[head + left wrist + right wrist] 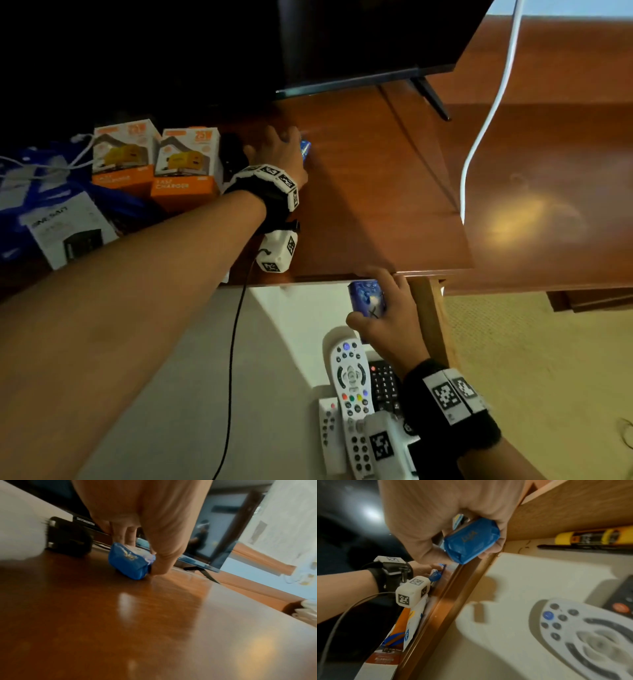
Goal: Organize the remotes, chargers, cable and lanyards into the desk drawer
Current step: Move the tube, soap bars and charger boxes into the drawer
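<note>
Lanyards in blue rolls: left hand pinches one on the desk, right hand grips another over the drawer.

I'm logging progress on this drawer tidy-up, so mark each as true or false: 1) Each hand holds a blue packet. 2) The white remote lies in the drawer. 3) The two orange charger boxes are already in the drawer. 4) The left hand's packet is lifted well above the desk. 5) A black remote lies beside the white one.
1) True: the left hand grips one blue packet, the right hand another blue packet.
2) True: the white remote lies in the drawer.
3) False: the orange charger boxes stand on the desk.
4) False: it sits on the desk.
5) True: the black remote lies alongside it.
</note>
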Action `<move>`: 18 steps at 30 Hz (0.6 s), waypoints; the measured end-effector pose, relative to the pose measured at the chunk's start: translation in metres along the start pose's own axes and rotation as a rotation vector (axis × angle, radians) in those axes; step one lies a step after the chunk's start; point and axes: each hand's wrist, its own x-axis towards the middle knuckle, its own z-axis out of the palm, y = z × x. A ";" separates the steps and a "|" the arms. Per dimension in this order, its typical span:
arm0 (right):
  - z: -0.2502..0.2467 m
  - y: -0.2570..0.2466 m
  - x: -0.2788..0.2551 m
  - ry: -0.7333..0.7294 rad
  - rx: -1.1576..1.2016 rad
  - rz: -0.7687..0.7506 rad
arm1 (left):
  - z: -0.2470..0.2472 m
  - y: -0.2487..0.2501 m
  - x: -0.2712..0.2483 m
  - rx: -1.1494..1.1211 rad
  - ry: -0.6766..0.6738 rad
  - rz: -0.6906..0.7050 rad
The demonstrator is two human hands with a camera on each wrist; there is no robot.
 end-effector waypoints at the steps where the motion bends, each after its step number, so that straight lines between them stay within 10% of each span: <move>1: 0.001 0.003 -0.004 -0.006 0.025 0.036 | 0.001 0.005 -0.010 -0.028 -0.025 0.019; 12: 0.037 0.045 -0.039 0.030 0.253 0.393 | 0.047 -0.015 -0.213 -0.308 -0.115 0.203; 18: 0.060 0.046 -0.049 -0.071 0.262 0.377 | 0.088 -0.070 -0.287 -0.384 -0.450 -0.059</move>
